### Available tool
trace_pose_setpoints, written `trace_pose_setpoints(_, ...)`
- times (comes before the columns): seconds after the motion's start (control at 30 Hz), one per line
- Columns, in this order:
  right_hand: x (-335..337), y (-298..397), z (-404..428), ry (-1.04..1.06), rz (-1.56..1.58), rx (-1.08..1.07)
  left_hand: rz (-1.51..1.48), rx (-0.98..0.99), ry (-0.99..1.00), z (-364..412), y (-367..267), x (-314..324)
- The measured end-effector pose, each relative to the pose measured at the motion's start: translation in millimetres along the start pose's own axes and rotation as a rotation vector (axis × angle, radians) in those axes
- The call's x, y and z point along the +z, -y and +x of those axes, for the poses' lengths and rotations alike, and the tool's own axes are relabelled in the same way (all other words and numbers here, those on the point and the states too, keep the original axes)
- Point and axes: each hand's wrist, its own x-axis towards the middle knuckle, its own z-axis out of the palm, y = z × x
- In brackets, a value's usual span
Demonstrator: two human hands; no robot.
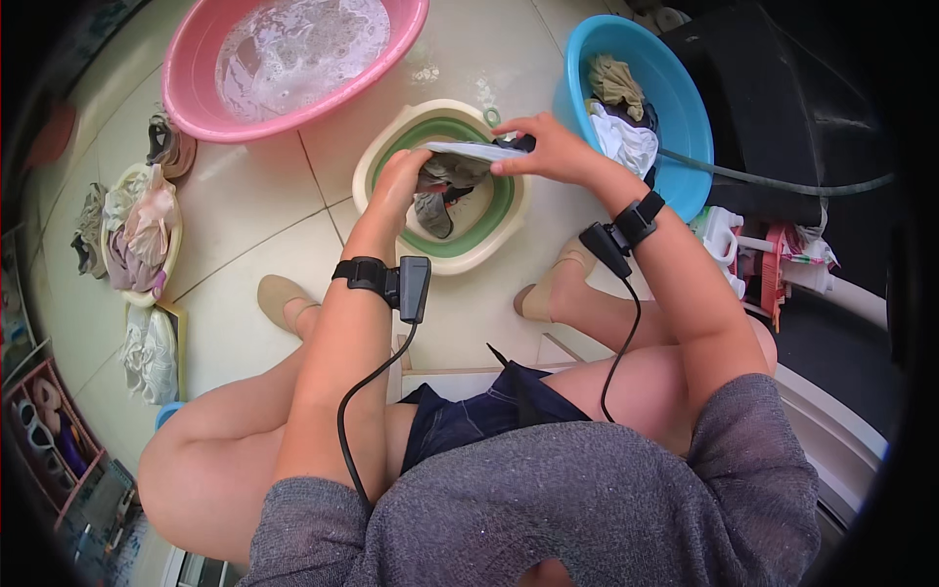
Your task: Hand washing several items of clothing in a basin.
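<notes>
My left hand [400, 176] grips one end of a grey-and-white fabric item [466, 152], whose exact kind I cannot tell. At its other end, my right hand [539, 150] pinches it between thumb and fingers, beside a dark part. The item is stretched roughly level above a cream-and-green basin [506, 209] on the floor. Inside that basin, a grey and black fabric piece [434, 214] lies partly hidden beneath the held item. Both wrists carry black strapped devices with cables.
Sudsy water fills a large pink basin [183, 110] at the upper left. A blue basin [579, 81] holds white, tan and dark clothes, with a hose [777, 183] crossing its rim. An oval basket [176, 253] of pale garments stands left. White bottles [717, 235] stand right.
</notes>
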Motion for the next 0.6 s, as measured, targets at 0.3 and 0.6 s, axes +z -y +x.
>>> trace_pose_setpoints(0.3,34,21,28,-0.059,1.198,0.116,-0.699,-0.16,-0.012,11,17,4)
trace_pose_setpoints(0.6,107,47,51,-0.497,0.384,0.222,-0.723,-0.25,-0.09,25,31,50)
